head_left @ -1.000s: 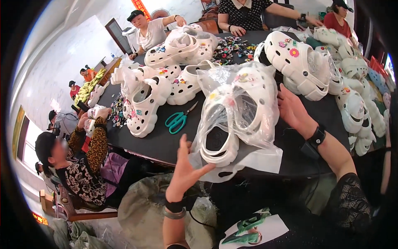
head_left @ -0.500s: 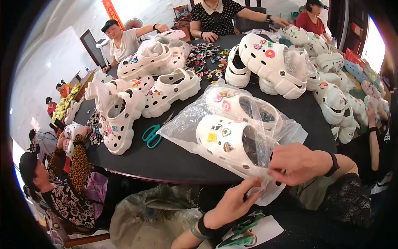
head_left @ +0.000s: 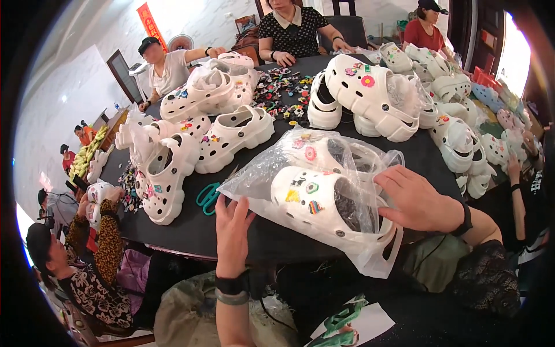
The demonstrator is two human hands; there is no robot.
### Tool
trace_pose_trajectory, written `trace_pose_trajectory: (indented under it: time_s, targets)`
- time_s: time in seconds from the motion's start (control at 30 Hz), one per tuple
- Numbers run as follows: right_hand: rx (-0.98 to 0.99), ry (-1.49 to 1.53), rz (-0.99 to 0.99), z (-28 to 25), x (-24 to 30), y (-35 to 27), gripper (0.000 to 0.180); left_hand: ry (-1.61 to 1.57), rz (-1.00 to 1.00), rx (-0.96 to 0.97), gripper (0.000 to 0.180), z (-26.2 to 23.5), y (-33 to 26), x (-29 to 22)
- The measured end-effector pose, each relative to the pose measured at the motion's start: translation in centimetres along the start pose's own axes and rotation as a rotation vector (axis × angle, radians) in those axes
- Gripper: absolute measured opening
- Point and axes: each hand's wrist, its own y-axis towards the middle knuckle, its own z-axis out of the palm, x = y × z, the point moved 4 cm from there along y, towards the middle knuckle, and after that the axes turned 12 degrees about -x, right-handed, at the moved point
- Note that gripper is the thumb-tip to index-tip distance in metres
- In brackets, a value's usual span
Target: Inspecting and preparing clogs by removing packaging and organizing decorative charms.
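Note:
A clear plastic bag (head_left: 257, 185) lies on the near edge of the black table with a pair of white clogs inside. The nearer clog (head_left: 300, 214) carries small colourful charms on its toe; the farther clog (head_left: 341, 151) has a pink flower charm. At the bag's left corner, my left hand (head_left: 232, 228) is upright with its fingers apart, right by the plastic. My right hand (head_left: 411, 199) pinches the plastic on the right side, over the clogs' heel ends. Teal-handled scissors (head_left: 207, 198) rest just beyond my left fingers, partly hidden by the bag.
More white clogs (head_left: 234, 139) are piled at the left, with another stack (head_left: 376, 95) at the back right. Loose charms (head_left: 283, 92) are heaped mid-table. A printed sheet (head_left: 352, 327) lies low in front. Co-workers sit around the table; one hand (head_left: 514, 168) is at the right-hand clogs.
My left hand has let go of the bag's near end and moved left to its corner. The right hand has shifted up slightly, and the bag's near end has opened out.

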Motion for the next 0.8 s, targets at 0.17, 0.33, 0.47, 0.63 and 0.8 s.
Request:
trace_pose_trajectory:
  time_s: [0.17,0.33,0.47,0.63,0.8]
  targets:
    - [-0.069,-0.075,-0.063,0.0,0.0,0.3,0.061,-0.227,-0.087,0.160,0.028,2.5,1.5,1.4]
    - [-0.121,0.041,-0.156,1.5,-1.0,0.8,0.055,-0.276,-0.083,0.136,0.033,2.4,-1.5,1.7]
    - [0.063,0.134,-0.275,1.3,-2.2,2.8,0.047,-0.434,-0.217,0.089,0.050,0.7,-5.6,0.3]
    - [0.224,0.177,-0.307,2.3,-2.0,3.6,0.033,-0.380,-0.393,0.164,0.068,-3.2,-6.0,1.6]
    - [0.257,0.083,-0.242,1.9,-1.9,3.9,0.032,-0.234,-0.371,0.200,0.071,-2.2,-2.9,0.0]
